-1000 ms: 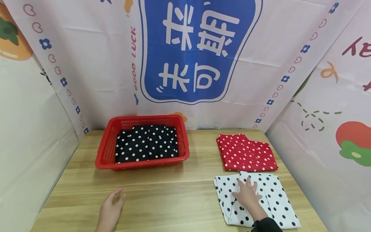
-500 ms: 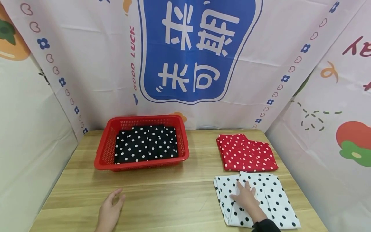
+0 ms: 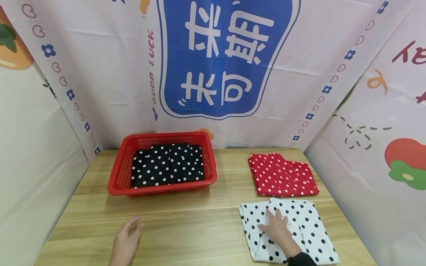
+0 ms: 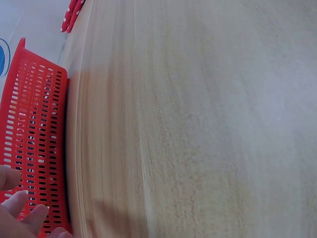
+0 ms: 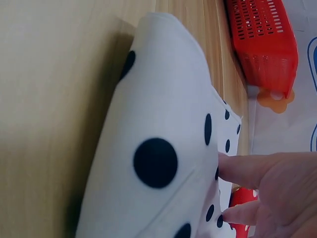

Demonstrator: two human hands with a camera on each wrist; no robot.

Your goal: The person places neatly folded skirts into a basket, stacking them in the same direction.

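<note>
My right hand (image 3: pixel 277 228) rests spread-fingered on a folded white cloth with black dots (image 3: pixel 313 229), at the front right of the table. In the right wrist view its fingertips press on the top of that cloth (image 5: pixel 163 124), whose thick folded edge faces the camera. My left hand (image 3: pixel 125 240) is at the front left with loosely bent fingers and nothing in it. A red plastic basket (image 3: pixel 163 189) stands beyond it, holding a folded black cloth with white dots (image 3: pixel 168 166). Fingers of the left hand (image 4: pixel 25 213) overlap the basket's side in the left wrist view.
A folded red cloth with white dots (image 3: pixel 283 175) lies at the back right, just behind the white one. The wooden table (image 3: pixel 186 229) is bounded by printed white sheets (image 3: pixel 126 92) at the back and both sides.
My right hand has shifted slightly left over the last half second, and the white dotted cloth has slid left with it. The left hand and the basket stay put.
</note>
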